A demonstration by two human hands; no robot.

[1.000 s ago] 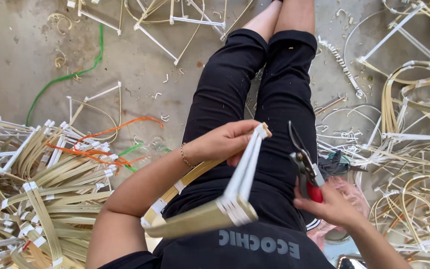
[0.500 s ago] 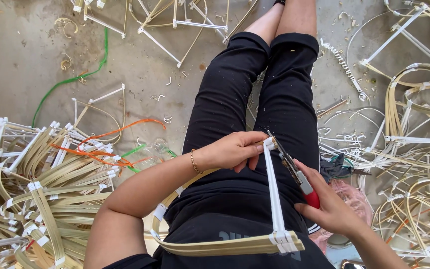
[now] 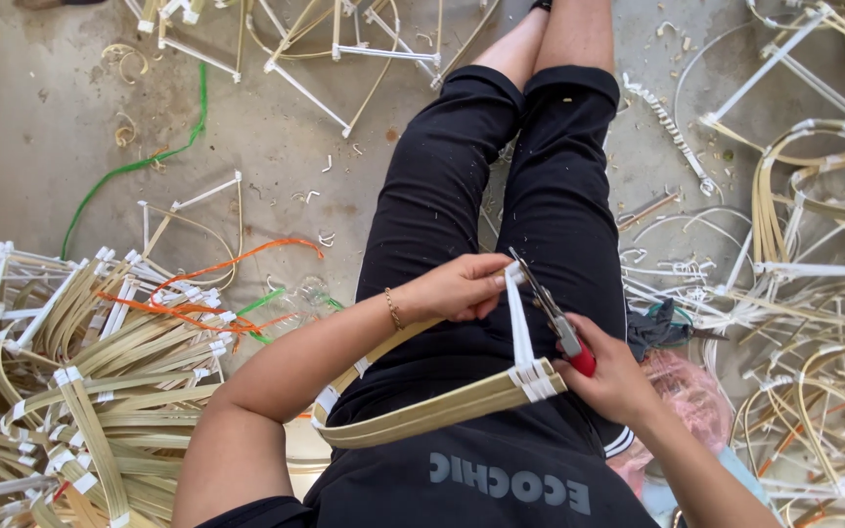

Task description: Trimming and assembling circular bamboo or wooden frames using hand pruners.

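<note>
Big pile of finished bamboo frames (image 3: 70,391) on the far left, orange strip (image 3: 217,269) lying across it. Over the lap, the left hand (image 3: 457,288) pinches the top of a white-wrapped strut on the bent bamboo frame (image 3: 422,416). Just right of that, the right hand (image 3: 613,376) is closed around red-handled pliers (image 3: 555,318), tips up at the strut's top. More frames (image 3: 814,244) on the right.

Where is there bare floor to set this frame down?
Bare concrete floor lies upper left, between the green strip and the heap of finished frames. A smaller patch sits between the loose white frame and the legs. The right side is crowded with bamboo hoops.
</note>
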